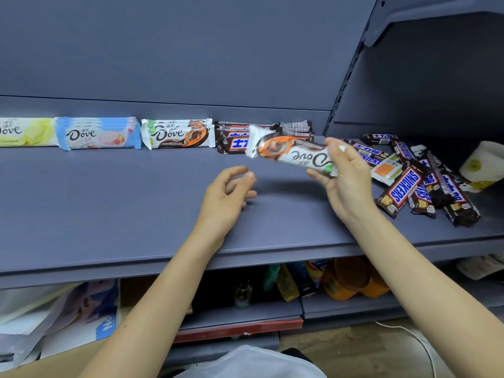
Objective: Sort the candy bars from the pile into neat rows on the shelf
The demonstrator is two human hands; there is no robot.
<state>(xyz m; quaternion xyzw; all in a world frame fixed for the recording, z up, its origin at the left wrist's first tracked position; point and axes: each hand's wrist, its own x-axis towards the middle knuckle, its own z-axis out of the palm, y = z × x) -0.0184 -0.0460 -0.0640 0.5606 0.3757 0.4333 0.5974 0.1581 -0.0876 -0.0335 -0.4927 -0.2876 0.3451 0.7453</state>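
Head view: right hand (344, 175) pinches a white Dove bar (293, 154) by one end, mid-frame above the shelf (122, 203); left hand (227, 196) loose, empty. Pile (420, 181) at right. Risk: thin end-grip, apparently fingertip only, lets bar droop or drop short of its matching stack (177, 133).

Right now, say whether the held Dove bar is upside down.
Upside down: the Dove bar, in the right hand, shows its logo inverted.

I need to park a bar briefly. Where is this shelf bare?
Bare: the front of the shelf, between the sorted rows and the front lip, left of the left hand. Crowded: the right end, with the Snickers pile and white roll.
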